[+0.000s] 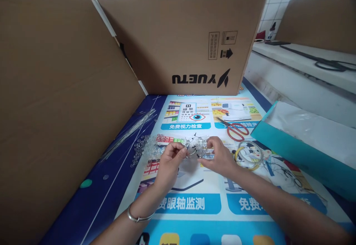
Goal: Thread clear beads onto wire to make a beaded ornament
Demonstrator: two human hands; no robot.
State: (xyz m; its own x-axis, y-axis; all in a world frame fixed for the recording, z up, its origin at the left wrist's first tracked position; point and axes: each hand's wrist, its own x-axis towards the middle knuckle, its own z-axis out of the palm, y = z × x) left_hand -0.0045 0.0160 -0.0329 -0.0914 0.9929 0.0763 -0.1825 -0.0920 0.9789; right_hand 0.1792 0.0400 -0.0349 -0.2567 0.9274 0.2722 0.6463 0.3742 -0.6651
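Both my hands meet over the middle of a printed poster mat (pixel 194 204). Together they pinch a small cluster of clear beads on thin wire (pixel 197 145). My left hand (pixel 170 160), with a silver bangle on its wrist, grips the cluster's left side. My right hand (pixel 220 157) holds its right side with thumb and fingers. A scatter of loose clear beads (pixel 146 147) lies just left of my left hand. Thin clear wires (pixel 130 131) lie further left on the blue edge of the mat.
Red-handled scissors (pixel 235 129) lie behind my right hand, and a wire coil (pixel 248 156) sits to its right. Cardboard panels stand on the left (pixel 55 100) and at the back (pixel 183 33). A teal box with a plastic sheet (pixel 300 152) lies on the right.
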